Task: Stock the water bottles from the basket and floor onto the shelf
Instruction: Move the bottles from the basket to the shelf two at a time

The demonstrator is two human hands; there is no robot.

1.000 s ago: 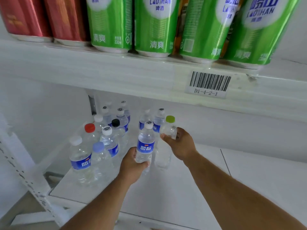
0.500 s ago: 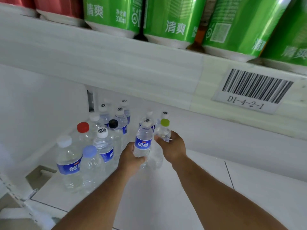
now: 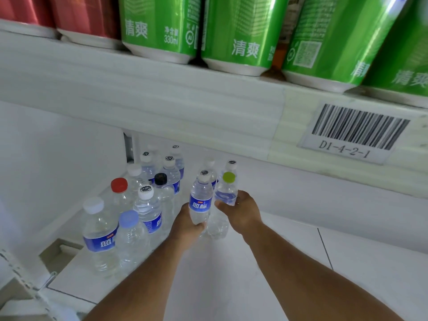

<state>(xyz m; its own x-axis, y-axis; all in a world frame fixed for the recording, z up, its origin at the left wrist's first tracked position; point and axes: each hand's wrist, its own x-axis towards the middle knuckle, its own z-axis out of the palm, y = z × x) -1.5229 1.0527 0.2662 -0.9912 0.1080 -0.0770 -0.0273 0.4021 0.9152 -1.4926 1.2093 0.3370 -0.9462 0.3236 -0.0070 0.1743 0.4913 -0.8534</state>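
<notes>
**Two bottles held upright on the lower shelf**

The left hand (image 3: 187, 225) has its fingers wrapped round the lower body of a white-capped bottle (image 3: 201, 200). Its blue label reads "蓝标", and a black scribble marks the cap. The right hand (image 3: 240, 212) grips the shoulder of a green-capped bottle (image 3: 225, 193), which carries no readable label. Both bottles stand with the long axis vertical, caps up, just beside each other near the middle of the white shelf (image 3: 231, 274).

At 9 o'clock from the hands stands a group of upright bottles: a red-capped bottle (image 3: 119, 188), a black-capped bottle (image 3: 162, 188), a pale blue-capped bottle (image 3: 130, 237) and a labelled bottle (image 3: 98, 237) with the same blue "蓝标" band. Further bottles with scribbled white caps stand at 11 o'clock, toward the back wall.

On the upper shelf (image 3: 139, 100), at 12 o'clock, green cans (image 3: 159, 26) read "清爽" and "330ml"; red cans (image 3: 85, 17) stand at 10 o'clock. A barcode tag (image 3: 354, 133) at 2 o'clock reads "D1-4-2-1".
</notes>
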